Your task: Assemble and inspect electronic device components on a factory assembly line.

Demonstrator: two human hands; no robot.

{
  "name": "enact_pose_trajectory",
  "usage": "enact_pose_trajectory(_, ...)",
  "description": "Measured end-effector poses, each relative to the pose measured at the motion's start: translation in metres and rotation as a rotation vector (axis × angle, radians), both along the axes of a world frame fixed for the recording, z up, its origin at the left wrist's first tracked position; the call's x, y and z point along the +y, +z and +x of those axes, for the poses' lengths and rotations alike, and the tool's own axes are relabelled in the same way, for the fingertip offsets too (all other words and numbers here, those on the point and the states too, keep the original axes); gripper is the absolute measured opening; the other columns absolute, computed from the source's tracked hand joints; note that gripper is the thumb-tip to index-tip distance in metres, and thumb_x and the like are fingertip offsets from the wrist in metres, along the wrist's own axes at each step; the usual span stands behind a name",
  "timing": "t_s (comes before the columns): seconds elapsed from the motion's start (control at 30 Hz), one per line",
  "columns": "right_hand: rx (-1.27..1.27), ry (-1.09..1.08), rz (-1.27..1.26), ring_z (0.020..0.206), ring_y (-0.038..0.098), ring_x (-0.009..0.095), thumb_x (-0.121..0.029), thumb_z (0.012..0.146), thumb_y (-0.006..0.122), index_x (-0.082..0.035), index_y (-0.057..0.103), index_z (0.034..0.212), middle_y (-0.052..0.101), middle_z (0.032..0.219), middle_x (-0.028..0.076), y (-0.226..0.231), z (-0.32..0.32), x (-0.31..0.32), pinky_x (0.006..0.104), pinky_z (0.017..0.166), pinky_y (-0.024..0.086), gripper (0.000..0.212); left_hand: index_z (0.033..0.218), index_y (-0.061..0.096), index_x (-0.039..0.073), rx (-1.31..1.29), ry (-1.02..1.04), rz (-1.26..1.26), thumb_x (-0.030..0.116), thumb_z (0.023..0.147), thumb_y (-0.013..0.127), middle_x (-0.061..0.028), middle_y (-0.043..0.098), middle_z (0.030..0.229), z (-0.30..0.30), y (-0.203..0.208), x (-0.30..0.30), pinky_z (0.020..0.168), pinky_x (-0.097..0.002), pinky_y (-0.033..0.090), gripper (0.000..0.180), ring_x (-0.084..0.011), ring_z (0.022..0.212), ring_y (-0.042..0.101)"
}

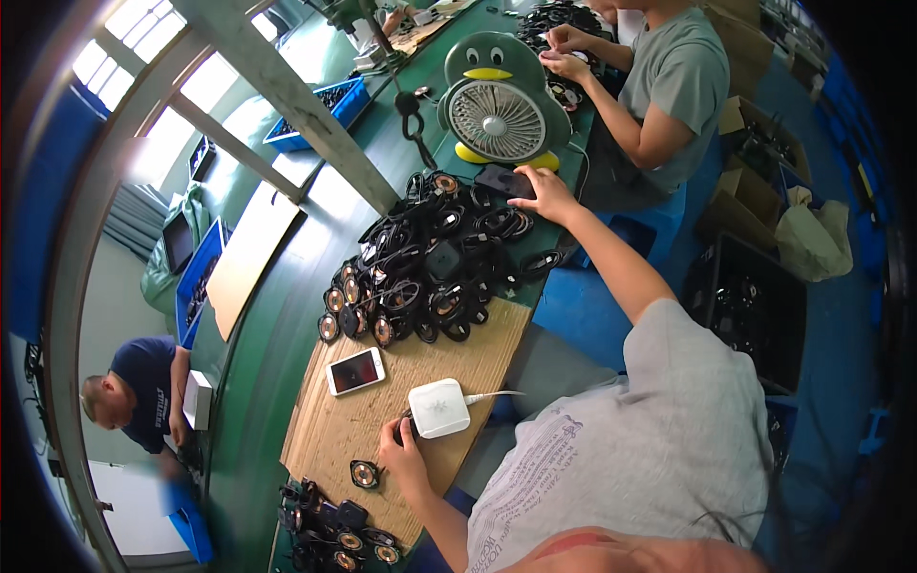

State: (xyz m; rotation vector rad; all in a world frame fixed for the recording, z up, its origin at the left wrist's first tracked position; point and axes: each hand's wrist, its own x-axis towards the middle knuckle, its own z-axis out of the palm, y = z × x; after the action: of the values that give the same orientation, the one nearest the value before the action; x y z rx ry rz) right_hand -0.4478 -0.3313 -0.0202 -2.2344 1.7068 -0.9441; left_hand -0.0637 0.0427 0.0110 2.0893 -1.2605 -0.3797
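My left hand [406, 460] is closed on a small black piece [408, 432], largely covered by the fingers, at the near-left edge of a white square device [439, 408] with a white cable plugged in. Beside that hand, a round black charger puck with a copper coil [365, 474] lies on the wooden board [435, 363]. My right hand [548, 197] reaches out with its fingers around the end of a flat black rectangular device [501, 180], in front of a green penguin-shaped fan [501, 100]. A large heap of black cabled coil pucks [435, 258] lies between my hands.
A white phone [355, 371] lies on the board. More coil pucks [339, 525] pile up at the board's lower end. A metal post [287, 95] stands across the green bench. A co-worker [669, 91] sits beyond the fan; another person [143, 392] bends over across the bench.
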Motion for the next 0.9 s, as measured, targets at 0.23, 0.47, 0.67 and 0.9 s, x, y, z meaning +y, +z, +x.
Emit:
enact_pose_trajectory(0.23,-0.511,0.527,-0.157,0.099,0.060,0.026,-0.017,0.072,0.073,-0.012,0.065,0.105,0.064,0.108,0.007,0.035,0.123,0.175,0.0360,0.088,0.048,0.034,0.095,0.064,-0.002,-0.002,-0.018,-0.010,0.021,0.093,0.060,-0.0156,0.068,0.083,0.001,-0.001,-0.006,0.069,-0.0377,0.049,0.023,-0.0292,0.071,0.060)
enact_pose_trajectory(0.47,-0.010,0.958,-0.057,0.127,0.043,0.038,-0.041,0.068,0.079,-0.017,0.049,0.138,0.036,0.147,0.023,-0.006,0.201,0.265,0.0459,0.105,0.035,0.080,0.086,0.060,-0.002,-0.195,0.014,0.125,0.016,0.093,0.056,-0.0157,0.066,0.078,-0.002,0.002,-0.006,0.066,-0.0407,0.047,0.019,-0.0313,0.067,0.059)
enact_pose_trajectory(0.67,-0.058,0.890,0.014,0.126,0.042,0.037,-0.036,0.066,0.079,-0.017,0.051,0.134,0.036,0.146,0.022,0.002,0.188,0.262,0.0444,0.105,0.035,0.075,0.082,0.055,0.000,-0.318,0.429,-0.424,0.010,0.093,0.055,-0.0138,0.061,0.072,0.068,0.030,0.007,0.061,-0.0405,0.045,0.014,-0.0305,0.060,0.052)
enact_pose_trajectory(0.9,0.064,0.980,0.048,0.130,0.040,0.037,-0.036,0.068,0.078,-0.017,0.050,0.134,0.035,0.148,0.021,0.010,0.195,0.268,0.0451,0.105,0.034,0.074,0.099,0.062,0.002,-0.612,0.821,-0.164,0.027,0.099,0.053,-0.0117,0.065,0.088,0.204,0.080,0.109,0.070,-0.0404,0.048,0.026,-0.0301,0.074,0.060)
